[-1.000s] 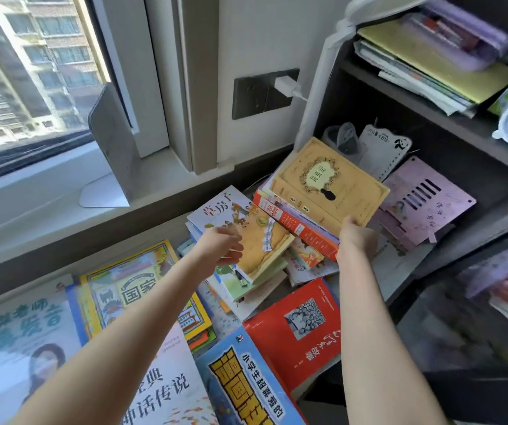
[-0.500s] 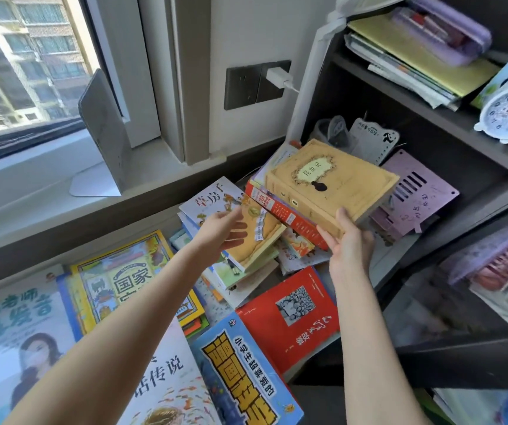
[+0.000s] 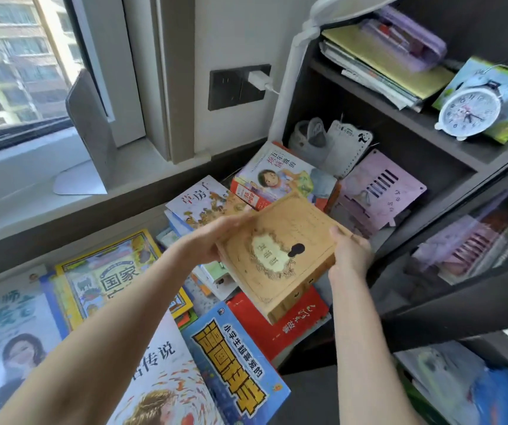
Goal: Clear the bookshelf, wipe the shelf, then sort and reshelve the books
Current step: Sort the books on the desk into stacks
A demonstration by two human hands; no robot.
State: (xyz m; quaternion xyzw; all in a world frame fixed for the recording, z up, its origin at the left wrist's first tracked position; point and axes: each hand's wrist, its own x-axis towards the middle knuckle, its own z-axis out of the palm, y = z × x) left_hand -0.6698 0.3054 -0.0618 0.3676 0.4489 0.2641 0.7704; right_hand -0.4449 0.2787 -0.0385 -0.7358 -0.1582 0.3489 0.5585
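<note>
Both hands grip a thick tan hardcover book (image 3: pixel 280 256): left hand (image 3: pixel 213 240) and right hand (image 3: pixel 349 256) fingers clasp opposite edges, holding it above glossy paperbacks (image 3: pixel 237 360) beside the dark bookshelf (image 3: pixel 449 142).

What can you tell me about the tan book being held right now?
The tan book is a thick hardcover with a yellowish, aged-looking cover, an ornate oval title plate and a dark keyhole shape. It is lifted clear, tilted, above the red book. The left hand grips its left edge, the right hand its right edge. Its spine faces the camera.
</note>
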